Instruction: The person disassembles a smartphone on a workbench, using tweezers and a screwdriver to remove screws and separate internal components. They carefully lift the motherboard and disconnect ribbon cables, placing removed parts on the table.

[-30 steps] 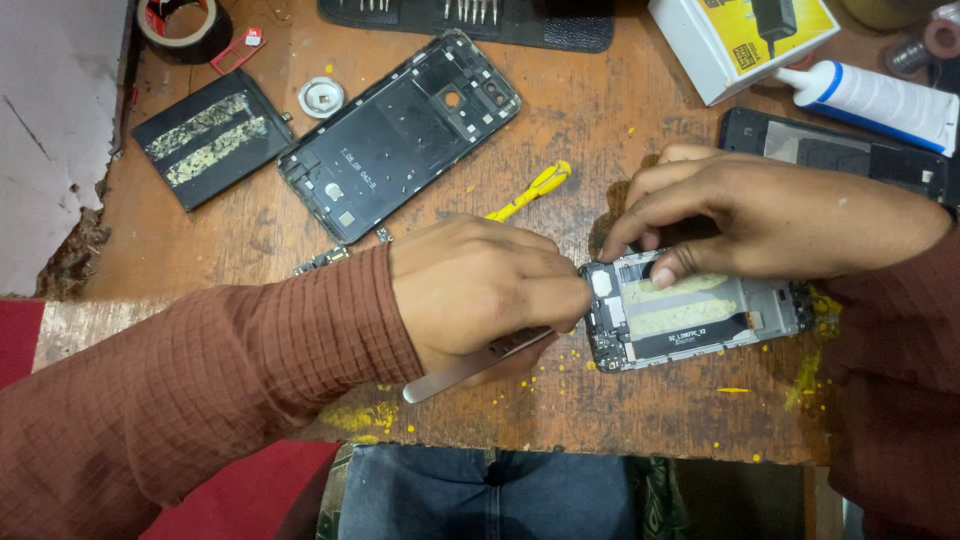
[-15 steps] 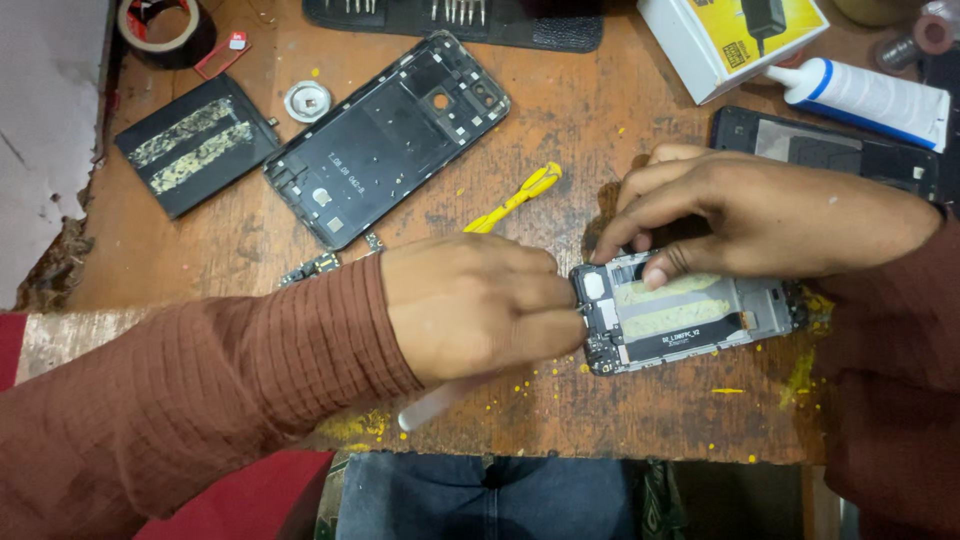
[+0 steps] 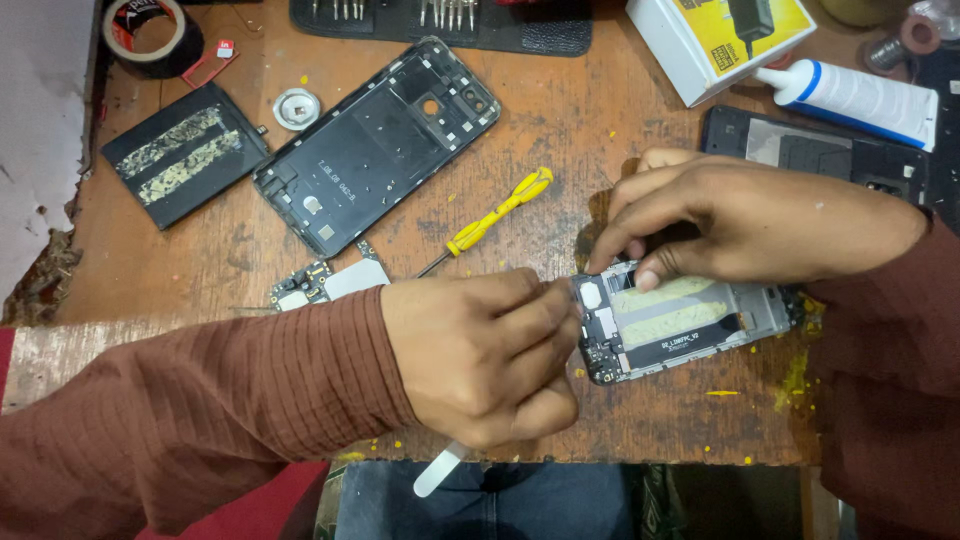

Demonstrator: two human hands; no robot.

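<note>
- Head view, left hand [image 3: 485, 360]: reached in from the left in a brown ribbed sleeve [image 3: 200, 400], knuckles up, fingers curled tight into a near fist around a white plastic pry tool [image 3: 440, 472]; lower end of the tool stuck out under the palm, over the table edge; fingertips pressed against the left short end of the opened phone frame [image 3: 690, 320].
- Right hand [image 3: 750, 225]: came in from the right, palm down, wrist raised a little, fingers half bent and spread over the top edge of the phone frame; thumb tip laid on its yellowish adhesive strip, holding it down, not closed around it.
- Phone frame: lay flat on the wooden table [image 3: 560, 130], near the front edge, between both hands.
- Further back, apart from the hands: yellow screwdriver [image 3: 490, 220], black back cover [image 3: 380, 140], battery [image 3: 185, 155], white glue tube [image 3: 850, 95], tape roll [image 3: 150, 35].
</note>
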